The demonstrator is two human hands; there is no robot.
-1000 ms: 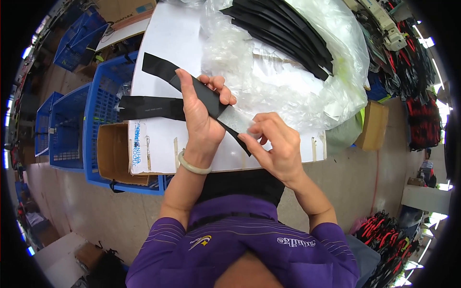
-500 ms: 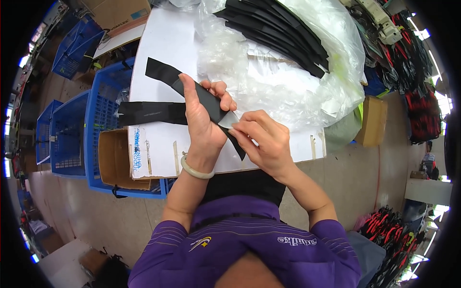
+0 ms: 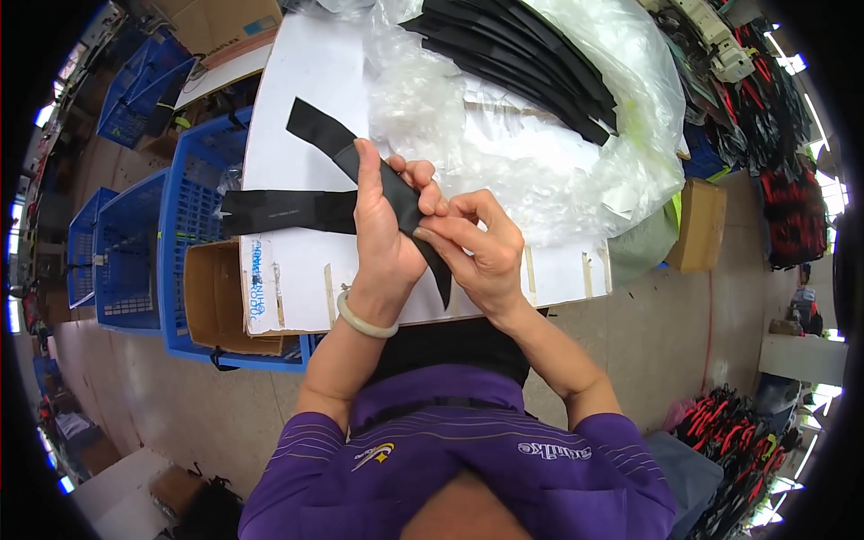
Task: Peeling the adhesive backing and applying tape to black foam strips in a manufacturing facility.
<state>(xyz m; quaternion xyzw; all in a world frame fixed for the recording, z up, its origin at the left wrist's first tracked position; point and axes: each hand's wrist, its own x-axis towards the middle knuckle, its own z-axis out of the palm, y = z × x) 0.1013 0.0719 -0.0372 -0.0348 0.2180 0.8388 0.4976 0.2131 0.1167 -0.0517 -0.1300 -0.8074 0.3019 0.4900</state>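
Observation:
My left hand (image 3: 382, 229), a pale bangle on its wrist, is closed round a black curved strip (image 3: 324, 133). One end of the strip sticks out beyond the thumb to the upper left. Its other end narrows to a point beneath my right hand (image 3: 481, 247). The right thumb and fingertips are pinched together at the strip's edge, close to the left fingertips; a small part of the edge is hidden there. A second black strip (image 3: 292, 212) lies flat on the white tabletop (image 3: 315, 67), passing behind my left hand.
A pile of black strips (image 3: 513, 63) rests on crumpled clear plastic (image 3: 549, 202) across the table's far right. Blue crates (image 3: 207, 171) stand at the left, one holding an open carton (image 3: 211, 288). A cardboard box (image 3: 697, 225) stands beyond the table's right edge.
The pale, light-coloured piece seen by my right fingertips is no longer visible. My right hand has moved slightly left, up against the strip; the strip's upper end has shifted a little right and away.

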